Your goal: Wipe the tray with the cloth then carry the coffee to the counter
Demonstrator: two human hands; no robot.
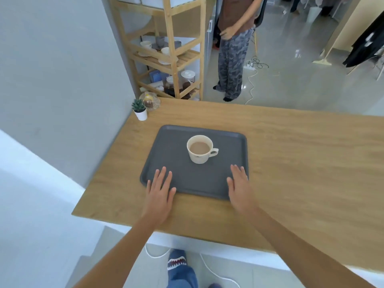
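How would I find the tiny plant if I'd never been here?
Start at the wooden counter and go to its far left corner, past the grey tray. The little plant stands there beside a clear domed container. It alone has spiky green leaves in a white pot.

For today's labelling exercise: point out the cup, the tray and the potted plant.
cup (198,157): head view, on its white front wall.
tray (166,150): head view, on its bare grey floor left of the cup.
potted plant (141,115): head view, on its white pot.
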